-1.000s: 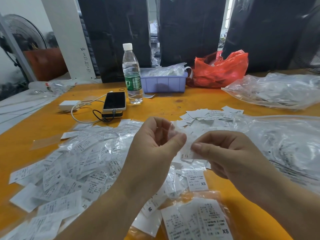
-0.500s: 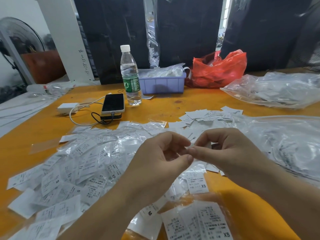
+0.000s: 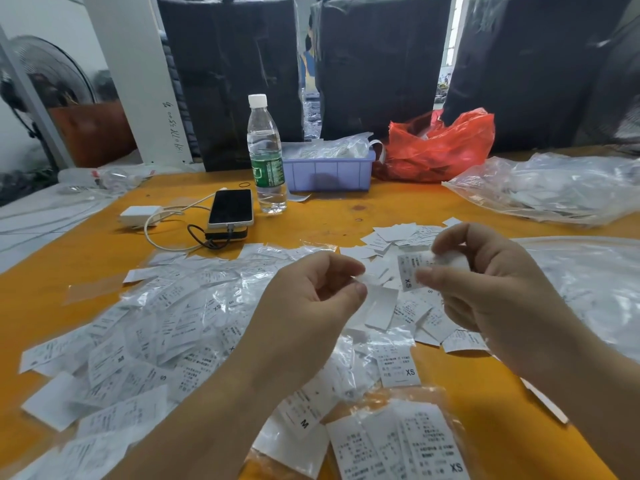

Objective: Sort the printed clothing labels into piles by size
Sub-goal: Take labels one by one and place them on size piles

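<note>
A wide heap of white printed labels (image 3: 166,327) covers the orange table (image 3: 346,216) on the left, some under clear film. My left hand (image 3: 311,306) pinches a blank-side-up label (image 3: 379,306) between thumb and forefinger. Beside it, my right hand (image 3: 485,285) pinches a label marked XS (image 3: 410,271) along with a crumpled bit of white. A small pile of labels (image 3: 398,235) lies beyond my hands. An XS label (image 3: 398,370) lies below them. Near the front edge sits a stack marked XS (image 3: 408,445) in a clear bag.
A water bottle (image 3: 266,157), a phone (image 3: 231,206) on a power bank with a white charger (image 3: 140,213) stand at the back left. A purple tray (image 3: 329,171) and red bag (image 3: 440,147) sit behind. Clear bags of labels (image 3: 554,188) fill the right side.
My hands have drawn apart. The right hand moved right and up with the XS label, and the left hand now holds a separate label hanging from its fingertips.
</note>
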Available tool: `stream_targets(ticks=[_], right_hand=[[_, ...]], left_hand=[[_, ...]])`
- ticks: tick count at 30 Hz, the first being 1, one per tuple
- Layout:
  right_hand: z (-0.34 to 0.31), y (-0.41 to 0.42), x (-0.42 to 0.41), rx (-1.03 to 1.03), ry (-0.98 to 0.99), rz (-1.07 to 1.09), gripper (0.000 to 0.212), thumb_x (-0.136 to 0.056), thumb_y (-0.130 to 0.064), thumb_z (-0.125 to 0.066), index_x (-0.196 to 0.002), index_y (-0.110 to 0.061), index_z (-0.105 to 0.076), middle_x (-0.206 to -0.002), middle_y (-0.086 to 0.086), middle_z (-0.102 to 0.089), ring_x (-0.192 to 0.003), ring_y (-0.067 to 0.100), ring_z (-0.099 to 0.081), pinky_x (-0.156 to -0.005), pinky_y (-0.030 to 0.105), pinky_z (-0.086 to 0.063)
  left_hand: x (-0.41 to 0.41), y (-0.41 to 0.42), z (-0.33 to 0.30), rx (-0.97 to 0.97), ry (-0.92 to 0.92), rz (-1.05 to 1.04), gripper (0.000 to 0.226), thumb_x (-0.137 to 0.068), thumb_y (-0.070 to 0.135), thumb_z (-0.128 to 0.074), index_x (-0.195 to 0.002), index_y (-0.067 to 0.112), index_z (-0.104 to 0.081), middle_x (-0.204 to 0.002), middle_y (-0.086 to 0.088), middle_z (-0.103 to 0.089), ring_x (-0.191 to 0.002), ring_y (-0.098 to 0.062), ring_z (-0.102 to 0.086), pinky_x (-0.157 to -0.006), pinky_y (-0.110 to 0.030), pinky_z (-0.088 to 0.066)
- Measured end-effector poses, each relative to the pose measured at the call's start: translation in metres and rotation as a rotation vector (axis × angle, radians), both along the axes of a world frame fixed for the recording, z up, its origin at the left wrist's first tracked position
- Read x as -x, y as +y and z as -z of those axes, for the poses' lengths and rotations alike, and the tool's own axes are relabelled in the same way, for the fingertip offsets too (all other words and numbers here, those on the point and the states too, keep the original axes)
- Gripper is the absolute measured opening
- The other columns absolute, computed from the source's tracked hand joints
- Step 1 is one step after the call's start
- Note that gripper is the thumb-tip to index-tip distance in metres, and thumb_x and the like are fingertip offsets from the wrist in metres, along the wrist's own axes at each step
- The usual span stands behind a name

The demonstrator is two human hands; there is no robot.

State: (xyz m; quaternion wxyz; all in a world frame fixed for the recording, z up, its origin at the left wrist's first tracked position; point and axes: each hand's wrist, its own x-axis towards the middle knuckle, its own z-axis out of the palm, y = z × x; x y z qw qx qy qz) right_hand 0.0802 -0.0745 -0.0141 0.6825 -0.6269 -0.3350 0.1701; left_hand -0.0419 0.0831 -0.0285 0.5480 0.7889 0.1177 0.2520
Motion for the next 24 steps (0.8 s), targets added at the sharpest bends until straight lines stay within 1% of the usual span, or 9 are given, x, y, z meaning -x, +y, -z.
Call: stream_targets(ticks=[2,4,7,10,12,14,17,19,24], right_hand=[[-0.002,-0.002,0.001,-0.018,0.059,-0.05,0.045,-0.062,-0.014,-0.073,-0.106,-0.017,-0.06,-0.056,0.005,-0.052,-0.038,0.009,-0.029,-0.035,0.019,-0.027],[-0.002,-0.003,0.002,-0.012,0.051,-0.083,0.05,-0.064,-0.012,-0.072,-0.112,-0.017,-0.061,-0.065,0.011,-0.064,-0.039,0.009,-0.028,-0.036,0.019,-0.026],[-0.002,-0.001,0.003,-0.011,0.026,-0.113,0.036,-0.065,-0.011,-0.071,-0.101,-0.013,-0.069,-0.07,0.015,-0.067,-0.039,0.01,-0.026,-0.036,0.02,-0.023],[-0.001,0.0,0.003,-0.01,-0.001,-0.103,0.024,-0.065,-0.014,-0.071,-0.09,-0.016,-0.073,-0.072,0.016,-0.069,-0.039,0.011,-0.026,-0.035,0.021,-0.023],[-0.001,0.0,0.004,-0.004,-0.038,-0.086,0.023,-0.066,-0.018,-0.071,-0.088,-0.021,-0.073,-0.074,0.013,-0.071,-0.04,0.013,-0.027,-0.035,0.023,-0.023],[-0.002,-0.001,0.006,-0.002,-0.058,-0.067,0.022,-0.065,-0.02,-0.072,-0.086,-0.023,-0.073,-0.075,0.012,-0.072,-0.038,0.011,-0.033,-0.035,0.019,-0.028],[0.001,0.0,0.006,0.002,-0.079,-0.034,0.018,-0.072,-0.006,-0.075,-0.084,-0.019,-0.073,-0.07,0.007,-0.071,-0.039,0.004,-0.049,-0.04,0.009,-0.035],[0.005,0.002,0.006,0.032,-0.132,0.007,0.024,-0.078,0.0,-0.073,-0.085,-0.023,-0.073,-0.069,0.003,-0.069,-0.041,0.004,-0.051,-0.04,0.008,-0.035],[0.008,0.001,0.007,0.04,-0.207,0.111,0.026,-0.08,-0.005,-0.073,-0.087,-0.03,-0.072,-0.072,0.001,-0.071,-0.042,0.004,-0.051,-0.04,0.009,-0.035]], left_hand=[[0.001,-0.002,-0.001,0.013,-0.006,0.007,0.015,-0.088,0.019,-0.07,-0.097,0.03,-0.07,-0.084,0.009,-0.072,-0.078,-0.005,-0.067,-0.074,-0.017,-0.055],[0.001,-0.004,-0.001,0.025,-0.015,0.011,0.015,-0.088,0.019,-0.07,-0.098,0.03,-0.069,-0.085,0.007,-0.072,-0.077,-0.005,-0.067,-0.074,-0.018,-0.055],[0.0,-0.005,-0.003,0.047,-0.032,0.019,0.015,-0.088,0.018,-0.07,-0.098,0.029,-0.069,-0.084,0.007,-0.072,-0.074,-0.003,-0.066,-0.071,-0.016,-0.054],[-0.001,-0.005,-0.003,0.064,-0.036,0.026,0.014,-0.088,0.017,-0.07,-0.097,0.027,-0.068,-0.081,0.008,-0.072,-0.072,-0.002,-0.065,-0.068,-0.014,-0.053],[-0.002,-0.005,-0.002,0.074,-0.041,0.03,0.015,-0.086,0.017,-0.071,-0.096,0.027,-0.068,-0.079,0.009,-0.071,-0.071,-0.002,-0.065,-0.066,-0.013,-0.052],[-0.002,-0.006,-0.002,0.081,-0.041,0.04,0.016,-0.085,0.017,-0.073,-0.097,0.027,-0.069,-0.078,0.009,-0.071,-0.072,-0.003,-0.065,-0.067,-0.013,-0.051],[-0.002,-0.006,-0.001,0.111,-0.034,0.064,0.018,-0.083,0.017,-0.075,-0.097,0.027,-0.07,-0.079,0.007,-0.071,-0.076,-0.007,-0.066,-0.069,-0.015,-0.051],[-0.002,-0.005,0.0,0.154,-0.034,0.085,0.019,-0.081,0.017,-0.077,-0.095,0.029,-0.071,-0.078,0.007,-0.07,-0.076,-0.007,-0.065,-0.069,-0.015,-0.05],[-0.002,-0.004,0.003,0.161,-0.03,0.111,0.027,-0.072,0.031,-0.075,-0.097,0.038,-0.069,-0.078,0.007,-0.069,-0.079,-0.009,-0.065,-0.073,-0.019,-0.051]])
